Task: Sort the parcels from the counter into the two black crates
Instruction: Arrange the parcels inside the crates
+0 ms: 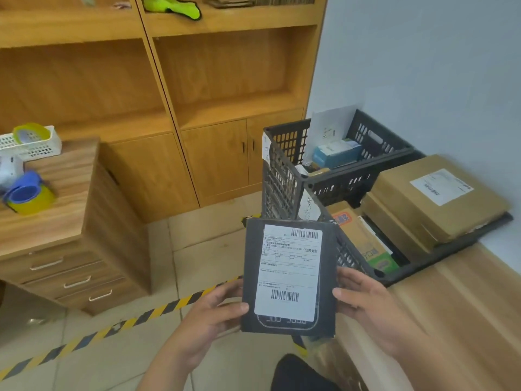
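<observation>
Reading the address seems to be the step in hand: the dark flat parcel (pixel 290 273) is held in the lower centre of the frame, over the floor just beside the counter (pixel 465 306). Its white label (pixel 284 294) faces the camera. The long axis runs up and down the frame, top edge toward the crates.

The left hand (pixel 208 314) and right hand (pixel 366 303) pinch the lower side edges, thumbs in front, other fingers (pixel 348 276) mostly hidden behind. Next comes choosing between the near crate (pixel 414 266), crowded with boxes, and the far crate (pixel 284 176), then lowering the parcel in.
</observation>
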